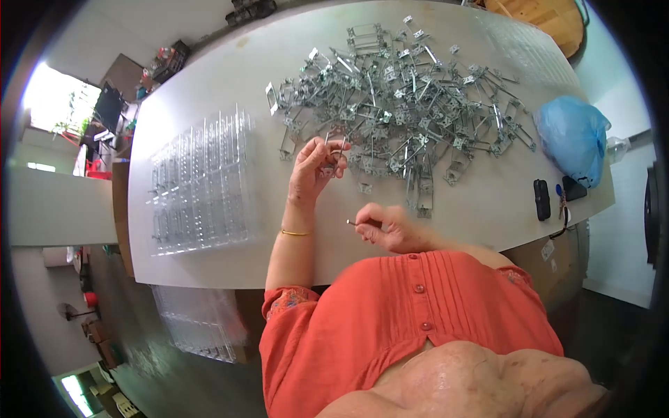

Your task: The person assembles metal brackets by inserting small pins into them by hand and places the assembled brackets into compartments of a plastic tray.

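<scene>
My left hand (317, 167), raised over the table at the near edge of a pile of metal brackets (390, 97), is closed on a small metal bracket (329, 139) with thin rods sticking up from the fingers. Lower and to the right, my right hand (390, 228) is closed in a pinch around a thin metal pin (351, 222); only its tip shows, pointing left toward the left forearm. Motion blurs the back of this hand. A loose metal piece (365, 188) lies between the two hands and the pile.
A clear plastic tray (198, 184) with rows of metal parts stands on the white table (272, 268) at left. At right are a blue plastic bag (573, 136), a black case (541, 200) and keys (559, 191). Clear plastic sheeting (526, 49) lies at the far right.
</scene>
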The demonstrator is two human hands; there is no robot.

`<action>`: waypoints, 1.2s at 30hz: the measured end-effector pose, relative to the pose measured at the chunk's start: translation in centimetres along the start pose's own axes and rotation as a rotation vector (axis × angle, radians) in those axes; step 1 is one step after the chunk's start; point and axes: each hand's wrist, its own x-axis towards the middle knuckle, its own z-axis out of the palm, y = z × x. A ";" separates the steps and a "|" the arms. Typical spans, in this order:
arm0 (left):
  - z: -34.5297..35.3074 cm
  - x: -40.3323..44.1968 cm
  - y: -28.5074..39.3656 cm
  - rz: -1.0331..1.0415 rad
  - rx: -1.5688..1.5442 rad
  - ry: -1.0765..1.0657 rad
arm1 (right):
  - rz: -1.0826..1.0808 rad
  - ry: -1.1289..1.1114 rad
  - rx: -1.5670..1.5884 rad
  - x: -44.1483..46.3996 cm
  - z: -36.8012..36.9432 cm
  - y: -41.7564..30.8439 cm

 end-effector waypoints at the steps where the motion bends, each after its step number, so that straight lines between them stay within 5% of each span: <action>1: -0.3 0.0 0.0 0.005 0.007 -0.031 | -0.054 0.003 0.013 0.4 -0.4 -0.3; 7: 0.9 -0.9 0.4 -0.035 -0.013 0.016 | -0.075 0.291 0.101 3.2 -2.6 -4.8; 14: 0.7 -1.4 0.7 -0.082 0.077 0.006 | 0.097 0.267 0.093 5.4 -3.3 -6.0; 36: 2.0 -1.8 2.2 -0.229 0.278 0.035 | 0.177 0.257 0.039 6.2 -3.3 -5.7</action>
